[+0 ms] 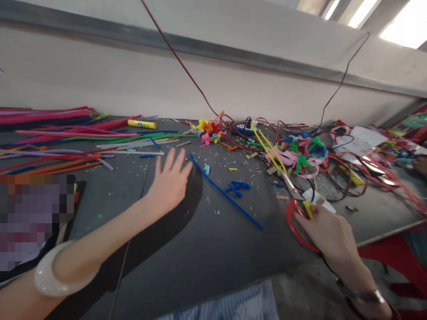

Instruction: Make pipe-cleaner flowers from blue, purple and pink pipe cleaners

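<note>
My right hand grips a pair of scissors with red handles, blades pointing away from me. A small yellow piece shows beside its fingers; what it belongs to is unclear. Yellow pipe cleaners stretch beyond the blade tips. My left hand is held over the dark table with fingers spread and nothing in it; a white bangle circles that arm. Between the hands lie a straight blue pipe cleaner and a blue looped pipe-cleaner shape.
Many coloured pipe cleaners and a yellow tube lie at the back left. A colourful flower bunch is by the wall. Pink and green fuzzy pieces and tangled red cords cover the right. Scraps dot the table.
</note>
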A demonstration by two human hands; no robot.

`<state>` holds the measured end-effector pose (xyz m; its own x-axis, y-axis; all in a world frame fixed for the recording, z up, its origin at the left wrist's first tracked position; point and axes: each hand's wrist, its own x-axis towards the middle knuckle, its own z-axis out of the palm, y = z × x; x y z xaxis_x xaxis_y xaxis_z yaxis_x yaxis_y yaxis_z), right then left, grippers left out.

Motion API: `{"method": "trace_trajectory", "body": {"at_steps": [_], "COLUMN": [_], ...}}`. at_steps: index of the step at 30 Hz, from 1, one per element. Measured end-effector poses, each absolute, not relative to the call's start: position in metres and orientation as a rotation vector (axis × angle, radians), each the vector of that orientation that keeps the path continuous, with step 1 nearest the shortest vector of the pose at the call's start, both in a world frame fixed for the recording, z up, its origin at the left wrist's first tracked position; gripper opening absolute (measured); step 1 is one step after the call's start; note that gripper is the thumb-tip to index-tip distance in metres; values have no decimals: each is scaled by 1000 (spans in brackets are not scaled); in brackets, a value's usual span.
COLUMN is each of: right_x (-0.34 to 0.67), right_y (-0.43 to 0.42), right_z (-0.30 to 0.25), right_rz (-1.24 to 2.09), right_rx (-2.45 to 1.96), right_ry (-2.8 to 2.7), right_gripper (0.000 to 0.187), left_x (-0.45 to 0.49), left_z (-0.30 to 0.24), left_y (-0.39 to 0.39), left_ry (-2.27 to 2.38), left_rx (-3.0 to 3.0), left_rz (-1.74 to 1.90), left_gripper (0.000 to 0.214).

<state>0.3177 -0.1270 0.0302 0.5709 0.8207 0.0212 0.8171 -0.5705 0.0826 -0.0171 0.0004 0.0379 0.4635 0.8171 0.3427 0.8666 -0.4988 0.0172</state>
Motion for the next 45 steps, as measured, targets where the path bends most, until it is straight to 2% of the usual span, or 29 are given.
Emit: {"method": "trace_trajectory", "body": {"at_steps": [3,6,8,11,17,22,28,32,35,38,41,45], "right_x": [321,298,277,251,228,208,193,186,182,179,178,177], "right_y": [-127,-127,-123,-114,-105,-87,-50,-34,-26,-20,-19,-19], "right_z": [16,6,1,1,27,58,66,54,42,30,21,13], "right_rz": [234,349,98,-314,-854,-1527,-2244,-2754,-2945,-2782,-2155,-1309], "right_rx": [2666,2576,2434,2323,2192,1932,1535,1210,1228,1603,1867,1954], "right_ry": [1586,2081,2400,2506,2537,2487,2504,2307,2305,2597,3051,3367], "right_gripper": [41,26,17,10,14,12,14,16,16,14,10,13], "left_x": [0,5,5,7,11,-4,-31,-33,-23,-10,-1,0], "left_z": [18,8,10,20,29,39,78,90,89,77,58,35], "left_y": [-11,-16,-20,-29,-35,-21,-13,-10,-12,-16,-17,-9], "left_ry": [-1280,-1132,-1026,-830,-634,-574,-779,-951,-1132,-1372,-1633,-1735], "left_rx": [-2703,-2812,-2885,-2989,-3110,-3154,-2992,-2835,-2816,-3076,-3374,-3433], "left_rz": [-394,-431,-474,-514,-529,-562,-784,-986,-1132,-1135,-1046,-1192], "left_gripper": [41,39,38,37,34,30,29,24,20,17,19,21]}}
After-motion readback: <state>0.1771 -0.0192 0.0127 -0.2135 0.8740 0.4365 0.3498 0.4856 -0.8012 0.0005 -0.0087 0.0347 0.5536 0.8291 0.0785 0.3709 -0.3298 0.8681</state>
